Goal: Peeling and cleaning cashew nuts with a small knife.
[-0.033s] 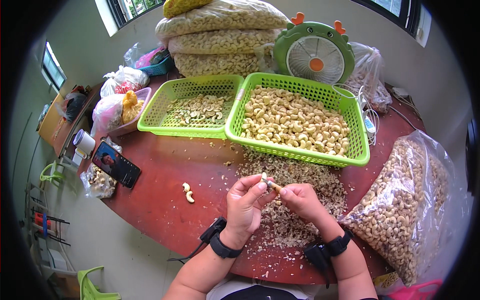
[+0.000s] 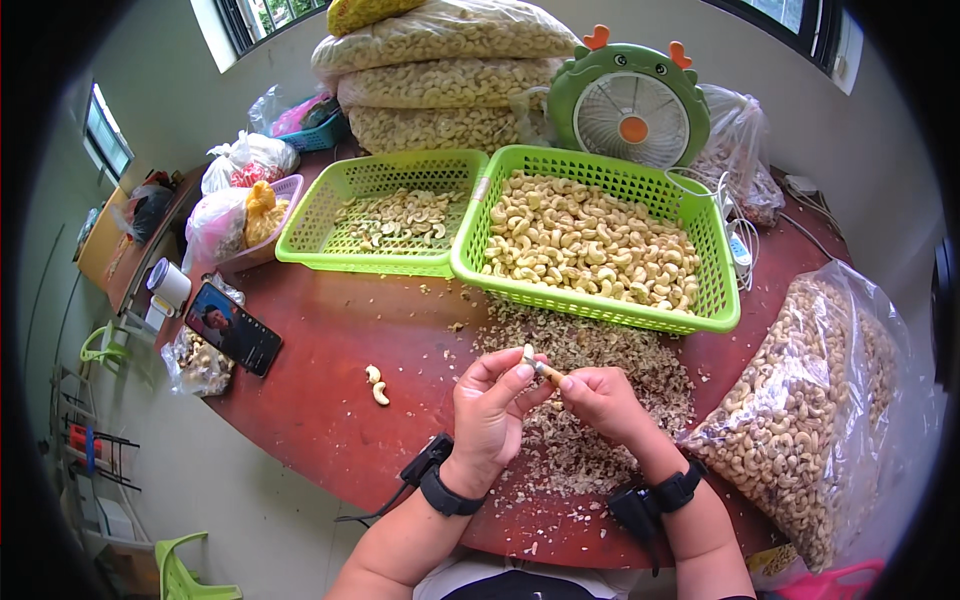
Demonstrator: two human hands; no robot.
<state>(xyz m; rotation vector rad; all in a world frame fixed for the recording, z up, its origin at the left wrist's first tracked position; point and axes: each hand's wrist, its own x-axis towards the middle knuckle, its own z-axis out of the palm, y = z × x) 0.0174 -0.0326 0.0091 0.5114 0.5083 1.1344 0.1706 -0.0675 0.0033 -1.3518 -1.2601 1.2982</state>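
Note:
Between the thumb and fingers of my left hand (image 2: 488, 405) is a pale cashew nut (image 2: 528, 353). My right hand (image 2: 603, 402) grips a small peeling knife by its wooden handle (image 2: 550, 374), and the metal end meets the nut. Most of the blade is hidden by my left fingers. Under both hands spreads a heap of brown skin flakes (image 2: 570, 440) on the red table (image 2: 330, 400). Two loose cashews (image 2: 378, 392) lie left of my left hand.
Beyond my hands stand a green basket full of cashews (image 2: 715, 318) and another with broken pieces (image 2: 300, 262). A large bag of cashews (image 2: 800, 420) leans at the right. A phone (image 2: 232, 328) rests at the left. Behind are a green fan (image 2: 632, 105) and stacked nut bags (image 2: 450, 75).

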